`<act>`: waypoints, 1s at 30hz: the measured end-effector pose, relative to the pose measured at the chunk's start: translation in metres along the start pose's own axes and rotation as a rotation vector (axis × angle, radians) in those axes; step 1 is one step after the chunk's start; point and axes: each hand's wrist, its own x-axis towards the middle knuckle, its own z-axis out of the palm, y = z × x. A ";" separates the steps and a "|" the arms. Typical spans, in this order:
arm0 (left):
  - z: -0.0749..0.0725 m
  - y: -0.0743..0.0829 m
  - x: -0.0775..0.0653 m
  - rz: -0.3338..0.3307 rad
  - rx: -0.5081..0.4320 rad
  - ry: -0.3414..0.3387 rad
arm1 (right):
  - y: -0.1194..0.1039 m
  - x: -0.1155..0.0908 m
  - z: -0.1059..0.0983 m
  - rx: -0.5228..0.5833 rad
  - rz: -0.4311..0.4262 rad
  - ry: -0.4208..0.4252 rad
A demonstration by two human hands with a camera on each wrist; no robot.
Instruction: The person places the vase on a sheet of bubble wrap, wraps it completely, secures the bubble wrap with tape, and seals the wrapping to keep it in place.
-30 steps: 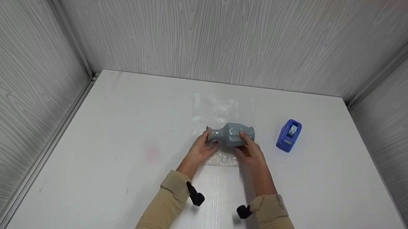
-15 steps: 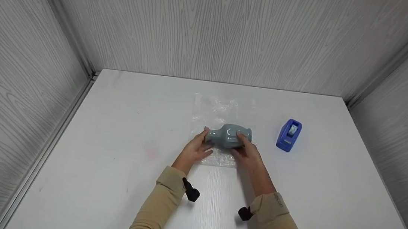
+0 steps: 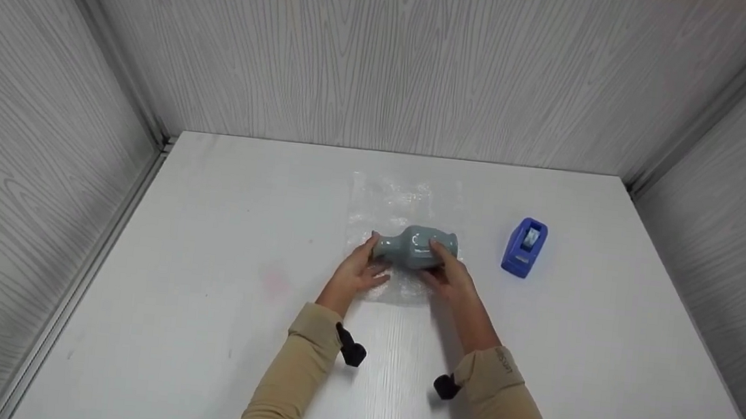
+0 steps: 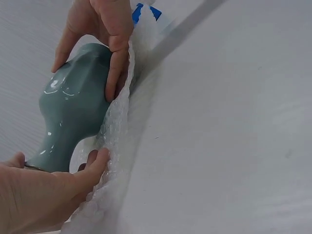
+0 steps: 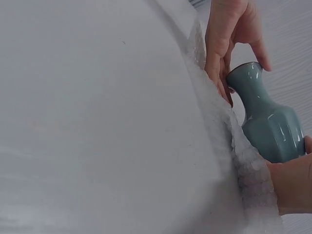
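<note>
A glazed grey-green vase (image 3: 418, 247) lies on its side over a sheet of bubble wrap (image 3: 391, 194). Its narrow neck points left and its base points right. My left hand (image 3: 355, 271) holds the mouth end, thumb at the rim and fingers low beside the wrap. With the thumb on the body and the fingers beneath, my right hand (image 3: 453, 276) grips the vase near its base. In the left wrist view the vase (image 4: 78, 97) spans between both hands, with the bubble wrap (image 4: 117, 122) along its lower side. Whether it touches the wrap is unclear.
A blue tape dispenser (image 3: 525, 247) stands on the white table (image 3: 241, 224), right of the wrap. Grey wood-grain panels (image 3: 387, 60) enclose the table at the back and both sides. A small black camera sits on each sleeve cuff.
The vase has shifted slightly left and a little nearer the person, both hands moving with it. My left hand's lower fingers have spread somewhat. Over the last half second little differs.
</note>
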 end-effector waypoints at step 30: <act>-0.015 0.016 -0.015 0.099 0.198 -0.011 | -0.001 -0.025 -0.008 -0.194 0.034 -0.079</act>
